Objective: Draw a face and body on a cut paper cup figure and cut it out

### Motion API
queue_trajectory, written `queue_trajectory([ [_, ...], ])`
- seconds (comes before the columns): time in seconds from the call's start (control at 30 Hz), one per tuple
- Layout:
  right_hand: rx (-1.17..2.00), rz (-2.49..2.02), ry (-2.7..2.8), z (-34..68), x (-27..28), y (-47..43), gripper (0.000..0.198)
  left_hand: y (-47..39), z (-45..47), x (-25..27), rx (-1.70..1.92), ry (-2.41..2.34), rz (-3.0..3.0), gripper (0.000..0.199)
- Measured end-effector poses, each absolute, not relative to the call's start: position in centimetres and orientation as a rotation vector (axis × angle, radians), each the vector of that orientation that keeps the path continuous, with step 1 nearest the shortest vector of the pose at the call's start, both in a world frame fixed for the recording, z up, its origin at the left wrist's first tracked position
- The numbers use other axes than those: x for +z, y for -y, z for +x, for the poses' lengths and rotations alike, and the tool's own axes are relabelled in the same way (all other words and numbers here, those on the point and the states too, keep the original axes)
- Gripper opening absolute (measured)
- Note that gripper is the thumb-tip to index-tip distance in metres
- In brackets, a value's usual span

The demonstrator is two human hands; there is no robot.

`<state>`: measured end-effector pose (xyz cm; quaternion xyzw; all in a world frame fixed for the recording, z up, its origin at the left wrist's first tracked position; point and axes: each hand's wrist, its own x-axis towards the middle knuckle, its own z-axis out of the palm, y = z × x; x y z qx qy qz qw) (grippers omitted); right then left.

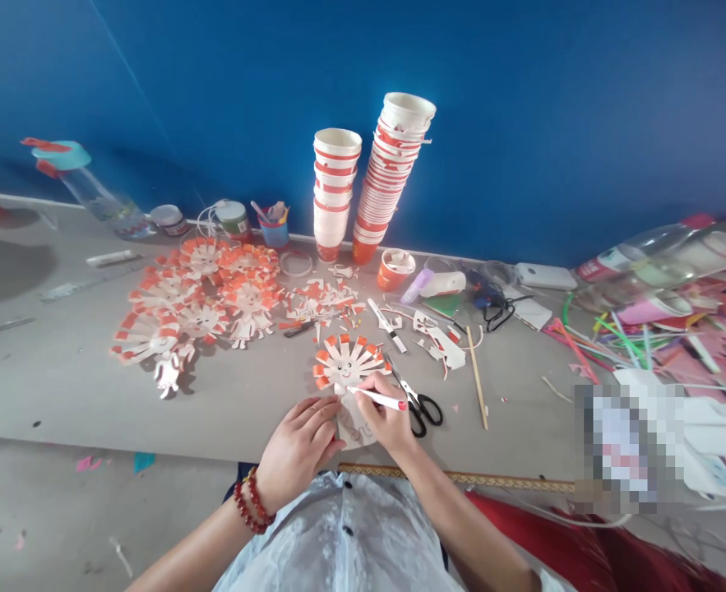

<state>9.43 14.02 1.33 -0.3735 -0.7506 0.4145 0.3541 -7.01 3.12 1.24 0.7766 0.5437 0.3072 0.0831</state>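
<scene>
My right hand (388, 418) grips a white marker (382, 399) with a red end, its tip touching the upper part of a piece of white paper (353, 427) that bears drawn outlines. My left hand (298, 440) lies flat on the left edge of this paper, fingers stretched out. Just beyond both hands sits a cut paper cup face (347, 362) with white and orange strips fanned round a smiling drawing. Black-handled scissors (423, 403) lie open, right beside my right hand. A second marker (387, 326) rests farther back.
Two tall stacks of paper cups (336, 181) stand against the blue wall. Finished-looking fringed cup figures (205, 288) crowd the left. Paper scraps (322, 300), a wooden stick (477, 378) and a small orange cup (395, 271) lie around. Coloured craft materials (658, 329) pile up at right.
</scene>
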Motion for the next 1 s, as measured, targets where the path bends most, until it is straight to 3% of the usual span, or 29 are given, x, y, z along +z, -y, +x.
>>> queue_trajectory([
  [1.0, 1.031, -0.985, 1.994, 9.35, 1.19, -14.05, 0.016, -3.15, -7.02, 1.27, 0.896, -1.627, 2.305, 0.013],
])
